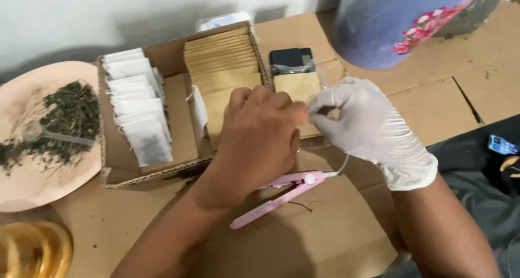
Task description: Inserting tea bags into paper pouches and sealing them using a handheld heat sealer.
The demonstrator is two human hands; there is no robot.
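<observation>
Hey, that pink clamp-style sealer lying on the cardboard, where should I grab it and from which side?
Probably grip the pink sealer around its two long arms near the lower-left tip, coming from above. It lies flat and slanted on the cardboard, that end is free, while the hinge end carries the white cord and sits under the left hand.

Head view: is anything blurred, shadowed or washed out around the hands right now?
Head view: even, soft light and no hard glare; the gloved right hand looks pale, its fingertips slightly smeared; the bare left hand shades the cardboard box beneath it, hiding what the fingers pinch; the blue bucket at the top is soft; the plate of dried leaves reads clearly.
</observation>
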